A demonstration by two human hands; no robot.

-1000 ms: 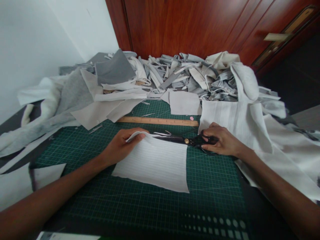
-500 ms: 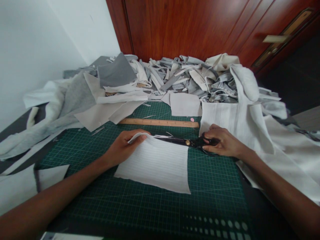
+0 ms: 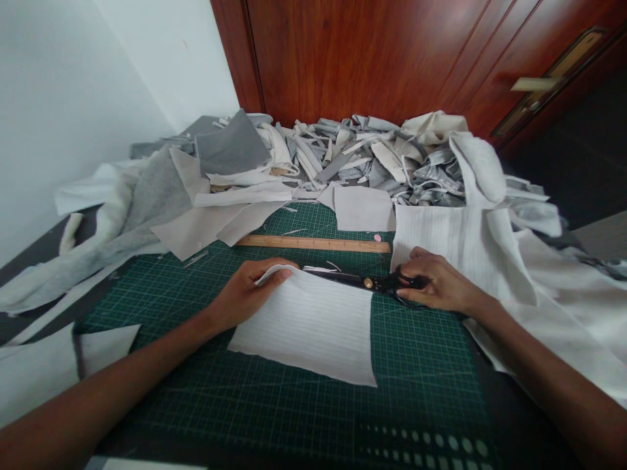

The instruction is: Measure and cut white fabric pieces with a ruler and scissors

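Observation:
My left hand (image 3: 259,287) pinches the far left corner of a white ribbed fabric piece (image 3: 313,326), thumb on top. That corner is lifted a little, while the rest lies over the green cutting mat (image 3: 294,418). In my right hand (image 3: 434,281) are black scissors (image 3: 385,283), my fingers through the handles. Their blades run leftward along the fabric's far edge, with the tips near my left fingers. Thin white trimmings (image 3: 321,269) lie just beyond the blades.
A wooden ruler (image 3: 313,244) lies across the mat behind the scissors, near a small pink disc (image 3: 377,238). Grey and white scraps (image 3: 343,153) are heaped at the back, before a brown door (image 3: 353,59). Larger white cloth (image 3: 490,254) covers the right side.
The whole view has shifted slightly, so everything sits a little lower. The scissor blades look more closed along the fabric's edge. Both hands keep their holds.

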